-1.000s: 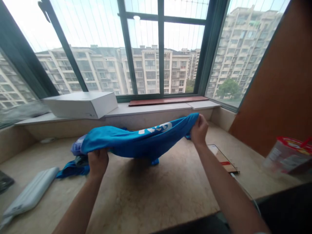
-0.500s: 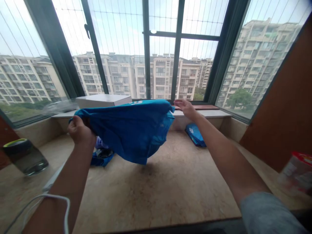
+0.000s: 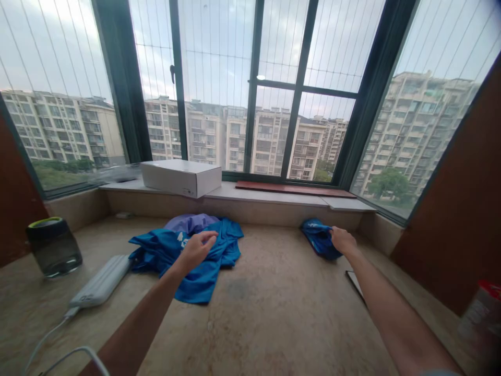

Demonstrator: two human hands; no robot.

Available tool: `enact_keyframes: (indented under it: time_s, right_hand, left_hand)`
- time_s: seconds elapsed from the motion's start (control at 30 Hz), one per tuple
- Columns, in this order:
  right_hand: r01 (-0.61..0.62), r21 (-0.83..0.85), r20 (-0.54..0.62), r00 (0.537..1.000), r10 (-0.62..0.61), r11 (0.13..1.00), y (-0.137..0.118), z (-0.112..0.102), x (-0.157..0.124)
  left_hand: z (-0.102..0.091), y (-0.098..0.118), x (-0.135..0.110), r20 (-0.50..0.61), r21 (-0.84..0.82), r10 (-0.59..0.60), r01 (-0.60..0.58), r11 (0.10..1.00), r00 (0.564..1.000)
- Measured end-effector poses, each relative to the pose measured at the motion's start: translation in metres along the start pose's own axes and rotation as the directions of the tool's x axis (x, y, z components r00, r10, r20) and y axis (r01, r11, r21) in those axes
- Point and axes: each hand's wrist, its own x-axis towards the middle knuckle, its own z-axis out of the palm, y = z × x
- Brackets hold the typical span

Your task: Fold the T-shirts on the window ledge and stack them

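Right hand (image 3: pixel 343 240) at the blue bundle (image 3: pixel 313 233), left hand (image 3: pixel 198 249) over crumpled blue cloth (image 3: pixel 201 284)

Right of centre in the frame, we have the right fingers closed on the bundle's edge. Left of centre, our left hand is loosely bent and holds nothing; we cannot tell whether it touches the cloth below, which bears white print. Purple fabric (image 3: pixel 186 224) shows behind that cloth. At lower left we see a white power bank (image 3: pixel 102 282) with a cable (image 3: pixel 49 334) and, beyond it, a dark bottle (image 3: pixel 52 248). A white box (image 3: pixel 172 177) sits on the ledge, upper left of centre, and a reddish board (image 3: pixel 293 189) lies to its right, below the windows (image 3: pixel 219 68)
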Motion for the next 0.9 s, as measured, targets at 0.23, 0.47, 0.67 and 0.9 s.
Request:
enact_keyframes:
  time_s: [0.23,0.47,0.67,0.9]
  right_hand:
    - [0.179,0.284,-0.037,0.984,-0.176,0.942,-0.041,-0.029,0.043]
    - [-0.217,0.841,0.358,0.91,-0.209,0.495,-0.118,-0.045,0.006]
    - [-0.047,0.661,0.296,0.933,-0.203,0.749,-0.136,0.002,-0.021]
    - [0.006,0.776,0.458,0.682,-0.57,0.63,-0.161,0.027,-0.083]
  left_hand:
    - [0.081,0.01,-0.04,0.365,-0.066,0.06,-0.038,0.997,0.929]
    - [0.095,0.032,-0.064,0.542,-0.348,0.159,0.048,0.936,0.825]
    - [0.087,0.053,-0.093,0.496,-0.502,0.008,0.279,0.819,0.868]
    - [0.085,0.053,-0.095,0.258,-0.393,-0.081,0.181,0.902,0.963]
